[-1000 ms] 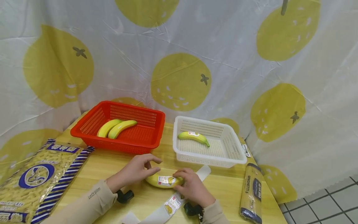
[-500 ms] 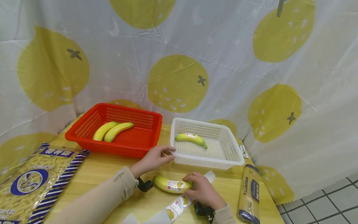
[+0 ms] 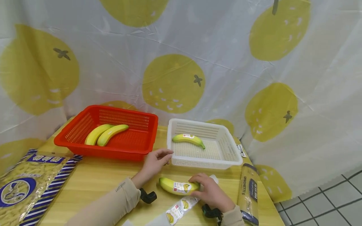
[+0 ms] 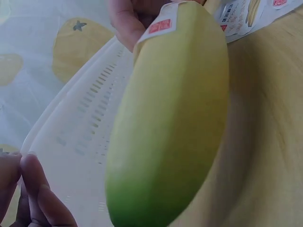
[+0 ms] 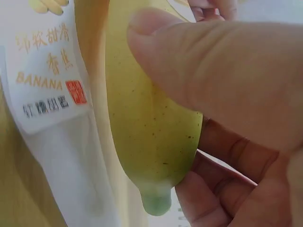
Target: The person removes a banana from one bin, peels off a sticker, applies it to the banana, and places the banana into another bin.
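The right hand (image 3: pixel 210 194) has its fingers and thumb curled round the stem end of a yellow, green-tipped banana with a white printed sticker (image 3: pixel 178 186), which lies on the pale wooden table (image 3: pixel 96 179) in front of the baskets. The right wrist view shows the thumb (image 5: pixel 208 71) pressed on the banana's skin and the fingers under it.

The left hand (image 3: pixel 155 161) holds nothing; its fingers are relaxed and nearly straight, their tips at the near left corner of the white perforated plastic basket (image 3: pixel 226 161), though whether they touch its wall is hard to tell from the head view.

A second stickered banana (image 3: pixel 188 139) lies inside that basket. Just left of it stands a red perforated plastic basket (image 3: pixel 113 152) holding two plain bananas (image 3: pixel 104 134) side by side. A white strip of banana stickers (image 3: pixel 176 212) lies on the table under the right hand. A narrow packet of spaghetti (image 3: pixel 249 196) lies at the right edge, a large blue-striped bag of pasta (image 3: pixel 25 185) at the left. A white curtain with yellow fruit prints (image 3: pixel 175 62) hangs behind.
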Demonstrator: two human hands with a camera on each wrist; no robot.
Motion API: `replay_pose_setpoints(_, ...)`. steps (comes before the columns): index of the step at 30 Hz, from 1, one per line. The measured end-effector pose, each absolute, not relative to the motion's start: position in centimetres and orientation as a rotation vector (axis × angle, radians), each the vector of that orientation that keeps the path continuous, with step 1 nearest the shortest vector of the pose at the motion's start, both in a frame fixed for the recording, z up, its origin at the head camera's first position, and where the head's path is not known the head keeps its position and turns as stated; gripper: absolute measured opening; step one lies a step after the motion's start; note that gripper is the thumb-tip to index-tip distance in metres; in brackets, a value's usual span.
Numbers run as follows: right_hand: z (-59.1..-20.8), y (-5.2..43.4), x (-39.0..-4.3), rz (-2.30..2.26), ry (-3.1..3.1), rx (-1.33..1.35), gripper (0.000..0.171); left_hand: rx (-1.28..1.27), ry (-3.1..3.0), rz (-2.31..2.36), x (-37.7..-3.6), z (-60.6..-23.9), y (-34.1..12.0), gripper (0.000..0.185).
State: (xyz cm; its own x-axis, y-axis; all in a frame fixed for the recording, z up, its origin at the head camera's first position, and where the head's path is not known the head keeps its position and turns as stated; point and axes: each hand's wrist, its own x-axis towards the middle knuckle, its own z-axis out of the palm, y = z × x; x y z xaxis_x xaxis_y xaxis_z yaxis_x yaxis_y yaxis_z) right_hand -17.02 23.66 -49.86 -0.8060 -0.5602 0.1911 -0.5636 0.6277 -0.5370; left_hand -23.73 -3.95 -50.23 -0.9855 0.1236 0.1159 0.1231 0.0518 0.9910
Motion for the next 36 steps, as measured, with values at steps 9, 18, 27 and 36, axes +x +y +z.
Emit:
replay_pose_setpoints(9, -46.5, 25.6, -16.9, 1.02, -2.658, 1.068, 0.041, 0.231, 2.232, 2.197, -23.7, -50.4, -4.0, 0.02)
replay_pose_setpoints(18, -39.0, 26.9, -24.3, 0.695, -2.732, 0.797, 0.04, 0.249, 2.227, 2.196, -23.8, -50.2, -4.0, 0.022)
replay_pose_setpoints(27, -38.2, 24.4, -32.8, 0.379, -3.144, 0.854, 0.029, 0.266, 2.209, 2.201, -24.1, -50.5, -4.2, 0.019)
replay_pose_setpoints(36, -40.3, 21.8, -35.9, 0.335, -3.352, 0.763, 0.023, 0.244, 2.208, 2.192, -23.8, -50.6, -4.1, 0.02)
